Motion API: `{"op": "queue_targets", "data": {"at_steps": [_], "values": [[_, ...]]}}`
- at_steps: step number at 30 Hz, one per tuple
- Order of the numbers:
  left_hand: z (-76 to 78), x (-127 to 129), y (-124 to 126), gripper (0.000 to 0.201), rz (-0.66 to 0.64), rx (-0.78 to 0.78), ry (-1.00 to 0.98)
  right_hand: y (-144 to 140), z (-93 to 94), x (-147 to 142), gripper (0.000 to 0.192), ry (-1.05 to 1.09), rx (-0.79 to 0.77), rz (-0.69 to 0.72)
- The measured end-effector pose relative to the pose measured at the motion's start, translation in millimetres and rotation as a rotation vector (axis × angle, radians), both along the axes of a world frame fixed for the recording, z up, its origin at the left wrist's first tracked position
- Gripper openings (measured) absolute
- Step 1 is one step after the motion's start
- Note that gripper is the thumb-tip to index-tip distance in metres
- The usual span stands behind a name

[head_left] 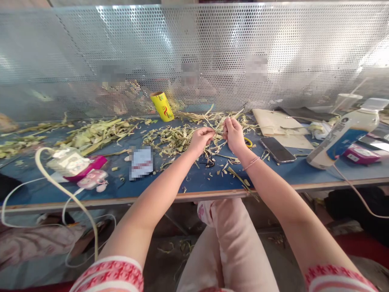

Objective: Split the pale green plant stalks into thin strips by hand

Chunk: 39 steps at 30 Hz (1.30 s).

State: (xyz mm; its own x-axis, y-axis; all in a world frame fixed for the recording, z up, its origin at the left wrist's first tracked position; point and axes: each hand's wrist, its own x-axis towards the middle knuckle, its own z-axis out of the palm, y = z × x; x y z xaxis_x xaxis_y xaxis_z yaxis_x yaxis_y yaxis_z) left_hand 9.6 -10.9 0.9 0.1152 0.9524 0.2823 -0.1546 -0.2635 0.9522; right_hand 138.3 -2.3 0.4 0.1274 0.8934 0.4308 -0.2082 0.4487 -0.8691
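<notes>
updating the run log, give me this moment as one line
left hand: pinching thin strip; right hand: pinching same strip; below: plant shreds, blue tabletop

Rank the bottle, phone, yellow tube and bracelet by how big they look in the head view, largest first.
1. Bottle, clearly largest
2. Phone and yellow tube, too alike to rank, with the tube standing farther back
3. Bracelet, smallest

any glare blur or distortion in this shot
Head view: bright glare streaks the perforated metal screen; pixelated blocks cover spots on it and on the tabletop; the plastic bottle leans outward, perhaps wide-angle stretch; fine detail between the left hand and right hand looks soft.
</notes>
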Motion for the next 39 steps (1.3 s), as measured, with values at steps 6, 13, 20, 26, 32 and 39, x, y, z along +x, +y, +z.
{"op": "queue_targets", "data": {"at_steps": [6, 13, 20, 26, 32, 39], "values": [[2.0, 1.6, -3.0, 0.002, -0.027, -0.05, -0.109, -0.7, 0.8, 0.3, 0.043, -0.007, -0.02, 0.001], [2.6, 0.9, -4.5, 0.004, -0.06, -0.15, -0.15, -0.7, 1.1, -1.0, 0.041, 0.016, -0.05, 0.008], [-0.2, 1.1, -3.4, 0.006, -0.251, -0.203, -0.209, -3.8, 1.1, -2.6, 0.038, -0.001, -0.075, 0.057], [-3.7, 2.4, -0.6, 0.013, -0.217, -0.177, -0.214, -3.7, -0.6, -4.3, 0.036, -0.08, -0.107, 0.096], [-2.4, 2.8, -0.1, 0.016, -0.143, -0.173, -0.242, 4.6, -10.2, -2.9, 0.036, -0.237, -0.025, 0.024], [-12.8, 5.4, 9.4, 0.021, -0.024, -0.061, -0.194, 9.0, -19.5, -3.1, 0.025, -0.325, 0.034, -0.032]]}}
